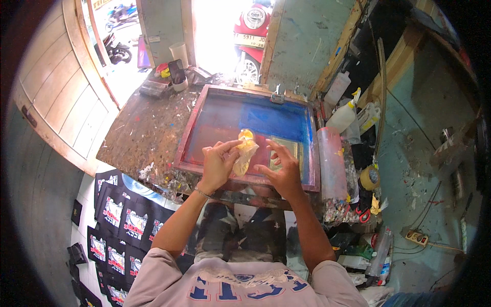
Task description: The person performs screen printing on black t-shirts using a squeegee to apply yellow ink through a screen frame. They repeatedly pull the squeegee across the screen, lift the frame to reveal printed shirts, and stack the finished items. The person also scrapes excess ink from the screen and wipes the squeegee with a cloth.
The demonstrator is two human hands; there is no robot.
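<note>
My left hand (221, 162) pinches a crumpled translucent plastic piece with yellow on it (244, 152), held over a screen-printing frame (181, 147) that lies on the worktable. My right hand (280, 169) is just right of the plastic, fingers curved and apart, with nothing visible in them. The frame has a pink-stained wooden rim and blue, red and pale-yellow areas on its mesh.
A worn wooden tabletop (138, 128) carries small containers and scraps. To the right stand a spray bottle (341, 116), a pink roll (331, 158), tape (369, 177) and red scissors (364, 215). Printed black fabric pieces (117, 210) lie on the floor at lower left. Motorbikes show through the openings.
</note>
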